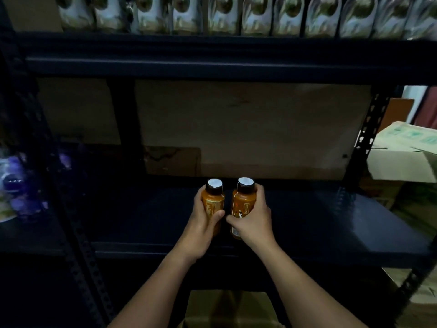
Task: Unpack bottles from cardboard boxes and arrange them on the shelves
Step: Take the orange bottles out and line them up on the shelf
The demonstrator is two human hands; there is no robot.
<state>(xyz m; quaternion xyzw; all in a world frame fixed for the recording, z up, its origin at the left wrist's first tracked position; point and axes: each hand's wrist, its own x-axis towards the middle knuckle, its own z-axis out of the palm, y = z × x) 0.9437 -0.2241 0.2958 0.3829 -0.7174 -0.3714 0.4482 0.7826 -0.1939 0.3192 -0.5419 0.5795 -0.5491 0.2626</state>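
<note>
I see both forearms reaching up from the bottom of the frame to its centre, each hand wrapped around an upright orange bottle over the dark shelf point(307, 216). My left hand point(203, 223) grips the left bottle point(212, 200), thumb across its front; my right hand point(253, 221) curls round the right bottle point(242, 204). The bottles stand just beside each other, the thumbs nearly touching; whether they rest on the shelf I cannot tell.

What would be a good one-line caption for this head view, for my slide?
Two hands, left hand and right hand, each hold an upright orange black-capped bottle over a dark metal shelf.
</note>
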